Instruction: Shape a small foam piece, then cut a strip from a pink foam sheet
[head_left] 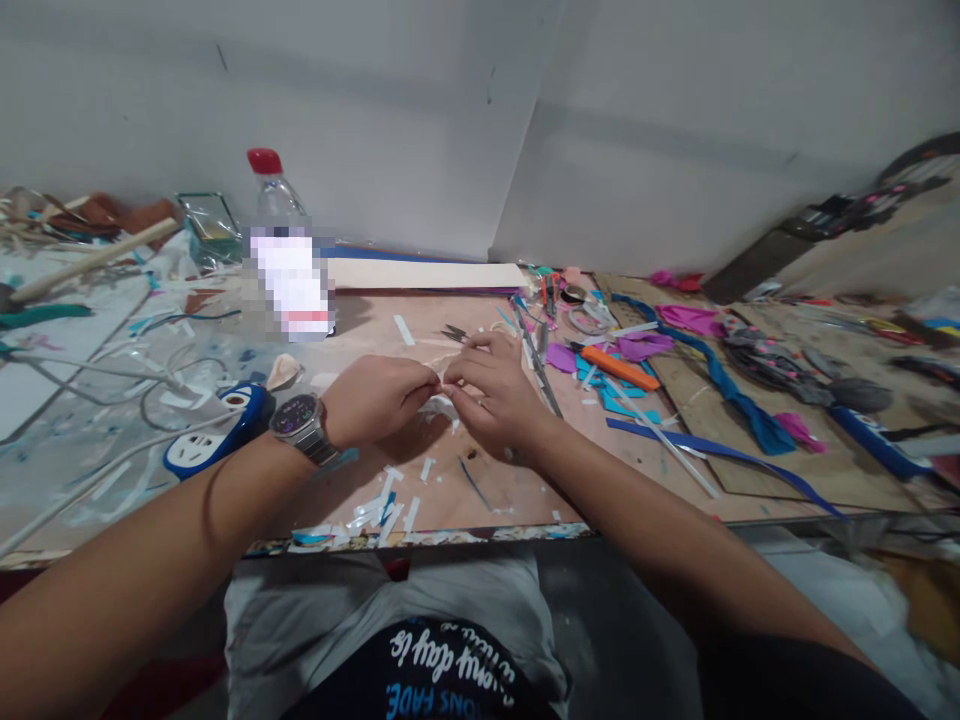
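My left hand (386,395), with a watch (302,425) on its wrist, is closed, thumb and forefinger pinched together. Its fingertips meet those of my right hand (491,390), whose thumb and forefinger are also pinched while its other fingers curl above. Whatever the fingertips hold is too small to make out. Just beyond them on the tabletop lies a small pair of scissors or tweezers with dark tips (454,333). White and blue paper scraps (390,505) are scattered below the hands, near the table's front edge.
An orange utility knife (619,368), a metal ruler (536,355) and a blue strip (727,450) lie to the right. Leftward are a blue-and-white power strip (201,450) with cables, a lit phone (292,285) and a red-capped bottle (277,190). A wall rises behind.
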